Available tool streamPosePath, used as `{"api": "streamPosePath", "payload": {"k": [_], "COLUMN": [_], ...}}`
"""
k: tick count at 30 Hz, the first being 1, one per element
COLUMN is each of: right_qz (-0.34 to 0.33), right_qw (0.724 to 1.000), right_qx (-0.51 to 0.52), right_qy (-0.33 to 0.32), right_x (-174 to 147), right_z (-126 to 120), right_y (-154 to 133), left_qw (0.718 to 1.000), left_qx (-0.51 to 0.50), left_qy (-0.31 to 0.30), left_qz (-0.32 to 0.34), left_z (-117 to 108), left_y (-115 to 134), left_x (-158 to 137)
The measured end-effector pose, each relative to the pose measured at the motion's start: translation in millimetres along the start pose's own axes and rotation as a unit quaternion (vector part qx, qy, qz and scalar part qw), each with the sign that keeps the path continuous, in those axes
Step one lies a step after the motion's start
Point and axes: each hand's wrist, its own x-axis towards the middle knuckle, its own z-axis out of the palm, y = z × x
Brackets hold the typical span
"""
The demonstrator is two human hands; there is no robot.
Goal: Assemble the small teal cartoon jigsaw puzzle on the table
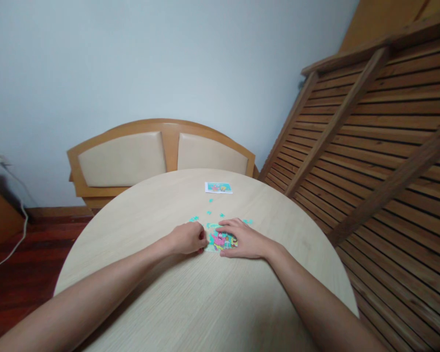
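Observation:
A partly assembled jigsaw puzzle (pixel 218 240) lies flat on the round table, with a pink figure and a yellow one on a turquoise ground. At its left edge my left hand (pixel 187 238) is closed, fingertips pinched together; whatever they hold is hidden. My right hand (pixel 245 239) rests over the puzzle's right side, fingers spread and thumb apart, covering part of the picture. Loose turquoise puzzle pieces (pixel 222 215) are scattered just beyond the hands, with a few more near the left knuckles and past the right fingers.
A small picture card (pixel 219 187) with a similar scene lies toward the far side of the round table (pixel 143 205). Behind it stands a padded wooden headboard (pixel 170 142) against the wall. A slatted wooden frame (pixel 370 137) leans at the right. A white cable (pixel 24 225) hangs at left.

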Motion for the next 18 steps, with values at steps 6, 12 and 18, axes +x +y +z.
{"api": "streamPosePath", "payload": {"k": [6,12,18], "right_qz": [-0.004,-0.022,-0.026], "right_qw": [1.000,0.999,0.999], "right_qx": [0.003,0.024,0.036], "right_qy": [-0.002,-0.019,-0.018], "right_x": [0,0,0], "right_z": [-1,-3,-7], "right_y": [-1,-3,-5], "left_qw": [1.000,0.996,0.985], "left_qx": [-0.005,-0.045,-0.080], "left_qy": [0.000,0.060,0.131], "left_qz": [0.005,0.040,0.074], "left_z": [4,-9,-12], "left_y": [-4,-43,-79], "left_x": [3,20,37]}}
